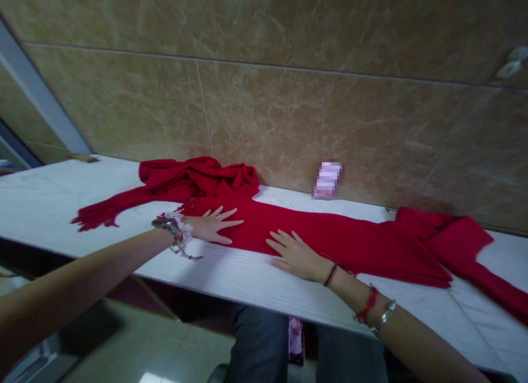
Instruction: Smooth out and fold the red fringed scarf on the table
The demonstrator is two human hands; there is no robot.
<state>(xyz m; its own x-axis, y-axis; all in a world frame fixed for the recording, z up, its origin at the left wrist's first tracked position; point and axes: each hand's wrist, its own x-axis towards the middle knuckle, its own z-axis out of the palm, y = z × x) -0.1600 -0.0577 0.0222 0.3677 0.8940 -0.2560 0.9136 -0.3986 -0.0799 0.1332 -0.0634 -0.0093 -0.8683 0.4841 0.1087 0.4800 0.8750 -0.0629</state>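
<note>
A long red cloth lies flat and folded along the white table. My left hand rests on its left part, fingers spread, holding nothing. Further right, my right hand lies on the cloth's near edge with its fingers apart, also holding nothing. A crumpled red cloth with a fringed end sits behind my left hand, near the wall. Another piece of red cloth lies at the right end and runs toward the right edge of the view.
A tiled wall rises behind the table. A small blurred pink and white item leans against it. Below the table edge are my legs, with a phone between them. A small brown piece lies at the back left.
</note>
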